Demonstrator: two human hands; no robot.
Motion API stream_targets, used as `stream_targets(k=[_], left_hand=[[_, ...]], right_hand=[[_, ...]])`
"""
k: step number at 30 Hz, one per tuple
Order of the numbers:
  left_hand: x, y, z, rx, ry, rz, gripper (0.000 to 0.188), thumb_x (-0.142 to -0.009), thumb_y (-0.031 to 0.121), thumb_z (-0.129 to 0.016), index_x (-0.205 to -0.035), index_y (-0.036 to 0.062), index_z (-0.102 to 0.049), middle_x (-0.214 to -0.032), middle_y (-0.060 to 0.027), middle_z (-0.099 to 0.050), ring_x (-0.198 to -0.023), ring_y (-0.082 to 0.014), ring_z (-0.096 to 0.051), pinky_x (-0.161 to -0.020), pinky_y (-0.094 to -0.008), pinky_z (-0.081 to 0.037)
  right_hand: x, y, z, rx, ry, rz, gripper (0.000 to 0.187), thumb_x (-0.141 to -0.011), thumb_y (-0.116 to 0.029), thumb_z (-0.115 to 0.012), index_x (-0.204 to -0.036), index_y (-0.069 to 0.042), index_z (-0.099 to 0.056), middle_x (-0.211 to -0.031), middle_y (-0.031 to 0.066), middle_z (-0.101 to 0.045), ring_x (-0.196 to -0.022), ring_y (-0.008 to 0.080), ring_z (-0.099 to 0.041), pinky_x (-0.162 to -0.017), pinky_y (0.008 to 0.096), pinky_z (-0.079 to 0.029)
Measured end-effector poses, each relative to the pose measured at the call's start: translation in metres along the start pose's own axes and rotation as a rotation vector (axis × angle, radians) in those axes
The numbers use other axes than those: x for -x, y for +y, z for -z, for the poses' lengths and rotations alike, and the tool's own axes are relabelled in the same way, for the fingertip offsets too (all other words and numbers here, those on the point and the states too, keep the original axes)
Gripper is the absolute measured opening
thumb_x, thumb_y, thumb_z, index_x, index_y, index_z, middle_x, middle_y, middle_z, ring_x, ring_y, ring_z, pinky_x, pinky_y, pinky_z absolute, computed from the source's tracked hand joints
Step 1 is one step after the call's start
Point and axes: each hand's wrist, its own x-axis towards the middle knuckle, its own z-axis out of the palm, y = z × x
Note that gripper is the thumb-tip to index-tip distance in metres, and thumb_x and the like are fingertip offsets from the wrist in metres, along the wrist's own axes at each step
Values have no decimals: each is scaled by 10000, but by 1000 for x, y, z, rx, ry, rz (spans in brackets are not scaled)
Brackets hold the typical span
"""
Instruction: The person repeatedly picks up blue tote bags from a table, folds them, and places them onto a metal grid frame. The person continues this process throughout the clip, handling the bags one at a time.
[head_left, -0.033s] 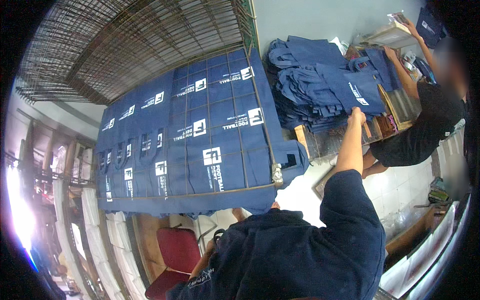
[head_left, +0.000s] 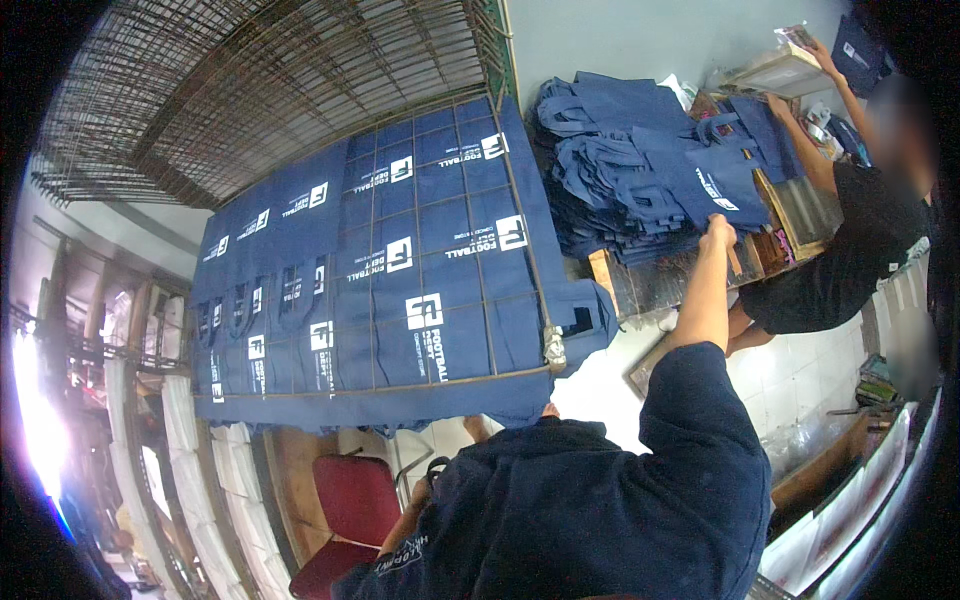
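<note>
Nothing differs from the earlier frame taken at the same instant: the arm, the bags and the co-worker sit in the same places. The person's right hand (head_left: 717, 232) is stretched far forward at the end of a bare forearm and a dark blue sleeve (head_left: 700, 440), its fingers curled shut on the lower edge of the topmost navy tote bag (head_left: 700, 165) of a tall stack of folded tote bags (head_left: 610, 190). That top bag lies flat, its long axis running from the hand up and away toward the co-worker, handles at the far end and its white printed patch just beyond the knuckles. The left hand (head_left: 418, 497) shows only as a sliver low down beside the person's chest, near a red chair (head_left: 345, 500); whether it is spread or closed cannot be told. To the left of the reaching arm a wire grid rack (head_left: 480, 300) carries a spread of printed navy bags (head_left: 330, 290) laid in overlapping rows, their white prints turned sideways. Beyond the right hand, a co-worker in a black shirt (head_left: 850, 260) sits with both arms raised over the far side of the stack, one co-worker's hand (head_left: 778, 104) resting on the bags just past the held one. The stack stands on a wooden bench (head_left: 650, 285) directly under the reaching hand.
</note>
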Motion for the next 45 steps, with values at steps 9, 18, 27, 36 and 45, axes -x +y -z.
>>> stream_targets(k=[9, 18, 27, 36, 45], left_hand=[[-52, 23, 15, -81, 58, -160, 462, -756, 416, -682, -1089, 108, -589, -814, -153, -657, -751, -302, -638, -654, -377, -486], [-62, 28, 22, 214, 90, -95, 446, -750, 413, -665, -1034, 73, -610, -898, -195, -654, -841, -354, -633, -710, -394, -494], [-57, -9, 21, 207, 90, 121, 525, -704, 466, -683, -1074, 99, -622, -874, -167, -670, -848, -285, -647, -767, -357, -493], [-50, -16, 37, 295, 72, 214, 572, -688, 501, -688, -1090, 101, -617, -989, -195, -647, -972, -314, -611, -850, -364, -468], [-46, -34, 48, 305, 58, 202, 565, -709, 506, -674, -1100, 103, -610, -992, -194, -645, -976, -312, -610, -847, -367, -469]], right_hand=[[23, -152, 55, -66, -661, 455, 684, -723, -26, -559, -1370, -125, -358, -1132, 137, -519, -919, 232, -544, -849, 326, -420], [303, -250, 55, 489, -1454, 750, 733, -582, -39, -451, -1314, -15, -449, -1339, 118, -448, -1209, 230, -423, -1001, 277, -302], [550, -270, 44, 852, -2259, 1028, 674, -578, 83, -464, -1248, 25, -502, -1231, 110, -540, -1095, 159, -506, -931, 250, -374], [586, -219, -21, 301, -2061, 828, 703, -577, -35, -550, -1270, 49, -466, -1285, 125, -500, -1221, 169, -418, -1003, 265, -295], [510, 13, -114, -69, -1636, 153, 666, -663, 82, -440, -1325, 17, -405, -1418, 114, -352, -1316, 190, -311, -980, 270, -328]])
